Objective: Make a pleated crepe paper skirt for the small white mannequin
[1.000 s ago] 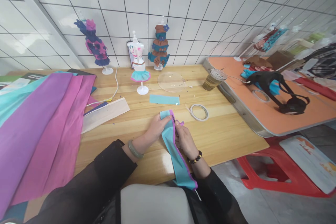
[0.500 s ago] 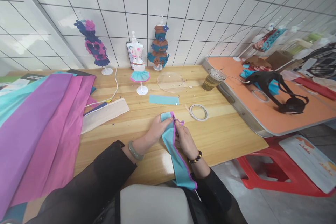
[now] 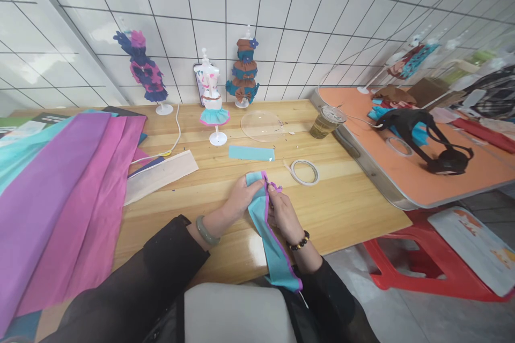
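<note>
A long turquoise cloth strip (image 3: 269, 236) with a purple edging hangs from the front of the table toward my lap. My left hand (image 3: 240, 195) pinches its upper end between thumb and fingers. Closed at the purple edge, my right hand (image 3: 284, 213) has a small dark tool in it, mostly hidden by the fingers, so its kind is unclear. A thin purple curl (image 3: 277, 187) sticks out beside the right fingertips. Behind my hands, a flat turquoise strip (image 3: 251, 153) lies on the table. A roll of tape (image 3: 304, 172) rests to its right.
Purple, pink and turquoise cloth (image 3: 76, 187) covers the left side. A cream strip (image 3: 161, 177) lies beside it. Several dressed mini mannequins, one in a turquoise skirt (image 3: 215, 117), stand along the tiled wall. A lidded cup (image 3: 326, 121) stands near the orange table (image 3: 362, 134); a red stool (image 3: 418, 268) is below.
Almost nothing differs. Both hands keep their place on the turquoise strip, with at most a slight shift of the right fingers at the purple edge.
</note>
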